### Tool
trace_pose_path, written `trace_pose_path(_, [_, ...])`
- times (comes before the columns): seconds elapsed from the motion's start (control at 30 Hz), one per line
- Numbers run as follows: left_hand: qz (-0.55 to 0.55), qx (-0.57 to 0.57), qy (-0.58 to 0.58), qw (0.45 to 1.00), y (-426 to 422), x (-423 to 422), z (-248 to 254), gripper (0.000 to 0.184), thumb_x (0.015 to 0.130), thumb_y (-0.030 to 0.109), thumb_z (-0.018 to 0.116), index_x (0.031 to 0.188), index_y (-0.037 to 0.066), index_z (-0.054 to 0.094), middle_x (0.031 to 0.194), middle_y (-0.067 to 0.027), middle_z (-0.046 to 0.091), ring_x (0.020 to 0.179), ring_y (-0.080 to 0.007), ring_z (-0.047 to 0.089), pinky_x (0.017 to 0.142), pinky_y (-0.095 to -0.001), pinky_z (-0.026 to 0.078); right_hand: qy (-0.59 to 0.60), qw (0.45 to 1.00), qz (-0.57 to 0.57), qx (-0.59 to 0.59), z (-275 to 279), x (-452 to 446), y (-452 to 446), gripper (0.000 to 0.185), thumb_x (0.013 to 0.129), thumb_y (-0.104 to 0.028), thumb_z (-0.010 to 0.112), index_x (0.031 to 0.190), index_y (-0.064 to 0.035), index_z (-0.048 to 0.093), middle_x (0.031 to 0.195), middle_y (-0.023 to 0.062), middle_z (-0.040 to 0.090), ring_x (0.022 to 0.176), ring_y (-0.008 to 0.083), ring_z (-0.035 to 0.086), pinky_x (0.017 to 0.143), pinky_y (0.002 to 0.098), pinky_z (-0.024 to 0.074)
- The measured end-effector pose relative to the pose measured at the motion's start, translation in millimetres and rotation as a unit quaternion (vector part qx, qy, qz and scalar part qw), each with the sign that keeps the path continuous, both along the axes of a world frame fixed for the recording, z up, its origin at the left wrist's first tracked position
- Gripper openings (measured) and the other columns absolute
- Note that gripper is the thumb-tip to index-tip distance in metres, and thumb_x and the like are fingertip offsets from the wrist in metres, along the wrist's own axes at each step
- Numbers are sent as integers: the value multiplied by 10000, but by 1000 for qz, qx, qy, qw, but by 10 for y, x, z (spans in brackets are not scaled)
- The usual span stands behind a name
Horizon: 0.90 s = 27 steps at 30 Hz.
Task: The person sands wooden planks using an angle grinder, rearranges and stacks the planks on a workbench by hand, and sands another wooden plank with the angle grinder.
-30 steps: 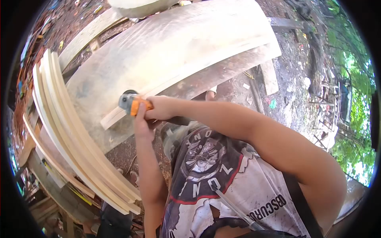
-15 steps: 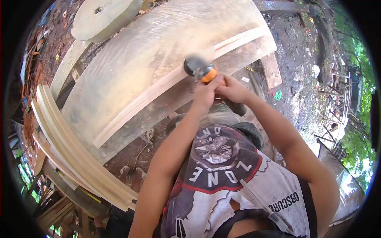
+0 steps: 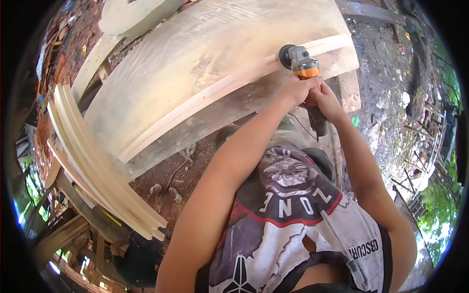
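Both my hands grip an angle grinder with an orange collar, a grey head and a dark body. My left hand wraps it just behind the collar, while my right hand closes around the body close beside it. The grinder's round dark disc lies at the right part of the long, pale, slightly curved wood strips; whether it touches them I cannot tell. These strips lie side by side on a broad, dusty wooden slab. My fingers partly hide the grinder's body.
A stack of curved wood strips stands at the left. A round pale wooden piece sits beyond the slab. Another person's feet show below the slab, near dark clothing. A cord hangs near the grinder.
Both hands and the grinder have moved right along the strips. The disc, blurred before, now shows more clearly. The whole view has shifted somewhat.
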<state>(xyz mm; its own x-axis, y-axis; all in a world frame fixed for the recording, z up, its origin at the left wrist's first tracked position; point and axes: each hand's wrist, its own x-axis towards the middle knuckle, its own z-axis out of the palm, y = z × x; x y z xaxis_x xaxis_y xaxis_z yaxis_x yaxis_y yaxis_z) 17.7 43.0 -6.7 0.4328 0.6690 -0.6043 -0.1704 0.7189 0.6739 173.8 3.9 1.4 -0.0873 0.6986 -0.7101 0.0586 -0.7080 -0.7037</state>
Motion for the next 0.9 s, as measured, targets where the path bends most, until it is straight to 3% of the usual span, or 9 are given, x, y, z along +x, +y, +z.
trace_pose_path(0.1, [28,-36,7,999,-206,-425,51,432,871,425,787,1142,101,695,944,-66,717,753,-184,710,621,-329,588,2,999,36,-9,11,-388,-114,455,969,-237,616,1344,2,517,1097,63,658,951,120,630,828,302,541])
trace_pose_path(0.23, [91,-77,1,993,-654,-1129,105,423,890,410,774,1162,100,680,986,-65,714,789,-183,719,634,-326,600,-78,979,188,15,307,-1135,-229,482,950,-284,638,1309,25,544,1105,98,673,989,153,641,869,325,543])
trace_pose_path(0.27, [94,-73,2,993,-755,-1324,164,423,890,410,774,1162,100,680,986,-65,714,789,-183,719,634,-326,600,-17,985,170,31,197,-1313,-318,495,939,-292,652,1295,36,548,1102,130,683,1004,175,655,884,340,543])
trace_pose_path(0.33, [139,-142,45,979,-937,-1737,378,417,913,390,756,1184,87,665,1027,-70,709,832,-201,726,672,-363,623,-41,973,221,46,275,-1723,-376,521,928,-321,661,1287,40,550,1119,156,685,1021,204,667,895,355,541])
trace_pose_path(0.5, [241,-109,24,964,-1518,-2629,6,416,968,356,694,1261,71,614,1107,-103,697,911,-252,729,761,-440,641,-77,935,337,77,255,-2650,-493,565,918,-404,674,1257,26,536,1075,193,691,970,260,686,868,388,545])
trace_pose_path(0.57, [271,-97,4,958,-1622,-2860,-6,421,983,350,676,1286,69,593,1127,-114,692,932,-266,729,785,-463,643,-119,900,409,96,256,-2916,-502,634,883,-457,687,1252,39,545,1123,276,684,1032,368,694,900,434,535])
trace_pose_path(0.63, [342,-125,-24,931,-1586,-2933,146,319,967,295,706,1198,84,645,1048,-71,707,932,-209,726,766,-377,637,-125,896,415,93,339,-3078,-459,644,869,-464,693,1240,44,555,1132,293,682,1053,395,687,912,447,530])
trace_pose_path(0.73, [270,-158,-52,948,-1384,-2814,359,340,960,278,718,1208,57,644,1080,-77,709,928,-200,726,799,-379,629,-132,905,396,80,367,-2841,-400,657,848,-467,703,1231,49,571,1123,305,686,1070,416,683,926,454,525])
trace_pose_path(0.9, [222,-119,-17,968,-1026,-1876,59,395,945,313,732,1203,24,656,1079,-85,720,895,-191,727,746,-369,630,-159,929,324,81,342,-1909,-250,655,843,-430,718,1266,48,571,1098,269,705,1037,360,701,911,427,536])
